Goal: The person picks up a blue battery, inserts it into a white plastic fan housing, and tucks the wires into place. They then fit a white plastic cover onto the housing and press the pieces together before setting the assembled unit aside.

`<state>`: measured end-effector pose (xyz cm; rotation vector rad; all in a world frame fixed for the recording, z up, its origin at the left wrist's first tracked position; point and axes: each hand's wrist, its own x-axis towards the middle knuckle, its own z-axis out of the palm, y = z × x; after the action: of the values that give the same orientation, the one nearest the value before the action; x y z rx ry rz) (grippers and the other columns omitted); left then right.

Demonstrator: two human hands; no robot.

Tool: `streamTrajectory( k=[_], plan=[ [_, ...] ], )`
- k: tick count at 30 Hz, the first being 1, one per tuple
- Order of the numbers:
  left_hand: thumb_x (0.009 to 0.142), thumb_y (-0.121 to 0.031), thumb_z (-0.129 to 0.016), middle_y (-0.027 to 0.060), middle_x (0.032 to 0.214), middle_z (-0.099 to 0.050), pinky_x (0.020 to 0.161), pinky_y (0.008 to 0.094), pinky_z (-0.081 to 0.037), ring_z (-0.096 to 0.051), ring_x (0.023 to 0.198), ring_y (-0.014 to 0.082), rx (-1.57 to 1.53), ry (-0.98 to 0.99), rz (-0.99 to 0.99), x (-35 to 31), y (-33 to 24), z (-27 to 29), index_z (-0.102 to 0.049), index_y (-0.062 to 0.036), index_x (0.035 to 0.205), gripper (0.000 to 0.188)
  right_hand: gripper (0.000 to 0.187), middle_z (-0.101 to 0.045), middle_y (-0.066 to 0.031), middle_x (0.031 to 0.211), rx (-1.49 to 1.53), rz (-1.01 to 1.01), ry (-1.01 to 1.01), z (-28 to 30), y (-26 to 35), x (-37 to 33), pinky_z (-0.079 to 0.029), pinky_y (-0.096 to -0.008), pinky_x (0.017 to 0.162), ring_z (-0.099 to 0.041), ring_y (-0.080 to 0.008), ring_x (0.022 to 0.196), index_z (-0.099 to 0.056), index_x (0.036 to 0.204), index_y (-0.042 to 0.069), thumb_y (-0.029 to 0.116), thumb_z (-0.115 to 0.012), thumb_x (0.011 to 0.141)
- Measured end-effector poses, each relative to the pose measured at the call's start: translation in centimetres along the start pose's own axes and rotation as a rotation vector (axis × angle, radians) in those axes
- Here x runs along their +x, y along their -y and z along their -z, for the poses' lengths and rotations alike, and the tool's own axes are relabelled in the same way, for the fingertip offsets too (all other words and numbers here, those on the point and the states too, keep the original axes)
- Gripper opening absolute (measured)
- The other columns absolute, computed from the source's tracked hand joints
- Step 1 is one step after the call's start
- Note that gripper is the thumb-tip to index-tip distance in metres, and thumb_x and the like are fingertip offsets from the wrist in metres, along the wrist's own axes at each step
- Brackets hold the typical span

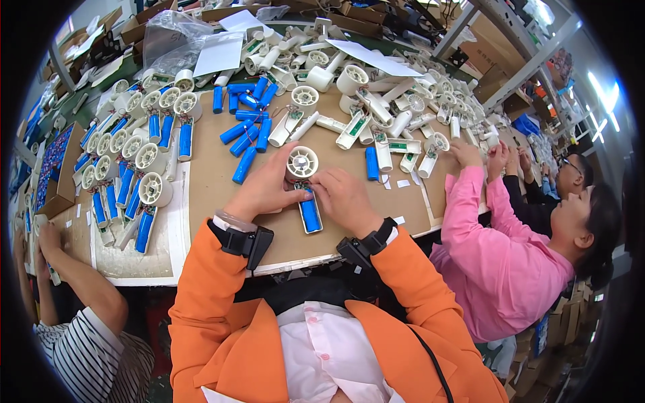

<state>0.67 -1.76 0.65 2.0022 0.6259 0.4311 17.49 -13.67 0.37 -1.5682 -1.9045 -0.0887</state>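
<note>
In front of me on the brown board is a white handheld fan housing [302,162], its round spoked head pointing away and its opened handle toward me. A blue cylindrical battery [310,215] lies in the handle. My left hand [270,183] is closed round the left side of the housing, thumb across the spot where head and handle meet. At that same spot, from the right, my right hand [341,198] has its fingertips pinched together; what lies between them, perhaps a wire, is too small to make out.
Loose blue batteries [247,131] lie beyond my left hand. Rows of fan housings with batteries [153,190] stand at left; a heap of white housings [396,101] fills the back. A co-worker in pink [500,235] sits at right, another in stripes [94,342] at left.
</note>
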Motion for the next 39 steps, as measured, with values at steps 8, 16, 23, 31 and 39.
streamTrajectory(
  k=[8,16,23,31,39],
  plan=[
    [0.071,-0.027,-0.086,0.0152,0.117,-0.058,0.071,0.0336,-0.053,-0.063,0.081,0.0207,0.05,0.021,-0.027,-0.1,-0.7,0.2,-0.027,-0.0088,0.15,0.1,0.016,-0.065,-0.0088,0.086,0.298,-0.278,-0.262,1.0,-1.8,-0.5,-0.049,-0.0266,0.064,-0.062,-0.0171,0.07,-0.065,0.104,0.002,0.002,-0.063,0.089],
    [0.069,-0.041,-0.086,0.0193,0.123,-0.055,0.077,0.0353,-0.054,-0.064,0.088,0.027,0.104,0.024,-0.032,-0.3,-1.1,-1.5,-0.025,-0.011,0.151,0.106,0.011,-0.064,-0.0081,0.081,0.287,-0.24,-0.352,0.8,-2.3,-0.4,-0.048,-0.0271,0.06,-0.059,-0.0164,0.065,-0.065,0.1,0.002,0.003,-0.064,0.088],
    [0.072,-0.024,-0.075,0.0241,0.128,-0.049,0.085,0.0451,-0.052,-0.061,0.1,0.042,0.466,-0.173,-0.109,-2.5,-2.9,-4.1,-0.031,-0.0118,0.148,0.088,0.01,-0.064,-0.0085,0.08,0.326,-0.208,-0.378,1.2,-2.2,-0.8,-0.05,-0.03,0.056,-0.062,-0.0209,0.064,-0.064,0.097,0.005,0.004,-0.065,0.087],
    [0.072,-0.016,-0.069,0.0214,0.123,-0.051,0.086,0.0461,-0.05,-0.059,0.101,0.0425,0.524,-0.219,0.099,-11.0,-2.5,1.0,-0.037,-0.0173,0.146,0.081,0.009,-0.065,-0.0081,0.081,0.367,-0.176,-0.362,1.1,-2.2,-1.1,-0.048,-0.0285,0.058,-0.06,-0.0171,0.064,-0.066,0.096,0.003,0.006,-0.065,0.088],
    [0.079,-0.024,-0.07,0.0183,0.151,-0.038,0.114,0.0536,-0.023,-0.031,0.14,0.0428,1.192,-0.484,0.309,-14.6,2.6,7.2,-0.039,-0.023,0.149,0.077,0.01,-0.066,-0.0082,0.082,0.394,-0.158,-0.313,0.7,-2.3,-1.4,-0.049,-0.0283,0.061,-0.062,-0.0171,0.065,-0.067,0.097,0.004,0.008,-0.066,0.088]
  ],
)
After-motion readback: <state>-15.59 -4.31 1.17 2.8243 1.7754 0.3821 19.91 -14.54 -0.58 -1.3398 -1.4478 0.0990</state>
